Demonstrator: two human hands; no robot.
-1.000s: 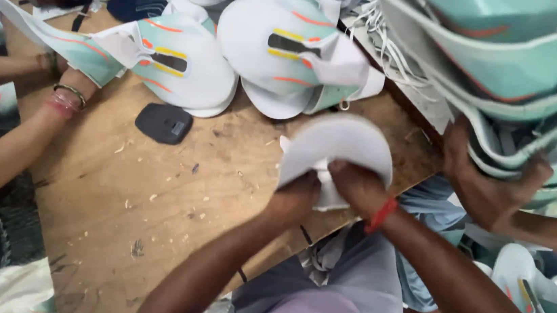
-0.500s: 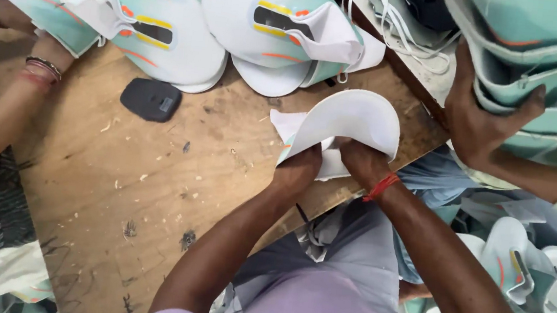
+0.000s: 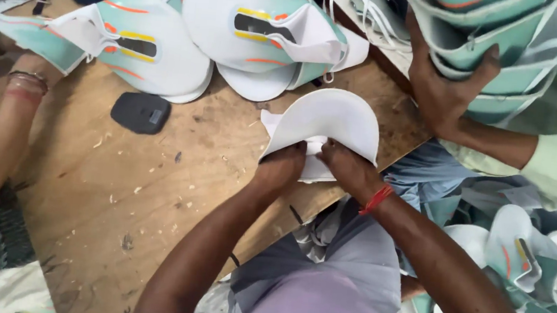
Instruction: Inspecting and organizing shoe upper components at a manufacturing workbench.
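1. The bare wooden plywood table [image 3: 119, 189], scuffed and dotted with small chips, fills the left and middle of the view.
2. Two large white shoe-upper pieces with mint-green panels and orange and yellow stripes [image 3: 263, 32] lie at the table's far side, overlapping each other.
3. A tall stack of mint-green and white shoe uppers [image 3: 507, 42] sits at the upper right, gripped from below by a co-worker's hand [image 3: 444, 97] coming out of a pale green sleeve.
4. The curved white shoe-upper panel [image 3: 326, 124] is held over the table's near right edge, bent into a dome with its lower edge folded under.
5. The person's left hand [image 3: 280, 170] is closed on the panel's lower edge, fingers curled tight.
6. The right hand [image 3: 348, 170], with a red thread at the wrist, pinches the same edge just beside the left; the two hands nearly touch.
7. A small dark grey rounded rubber pad [image 3: 140, 110] lies flat on the table, well apart from the panel.
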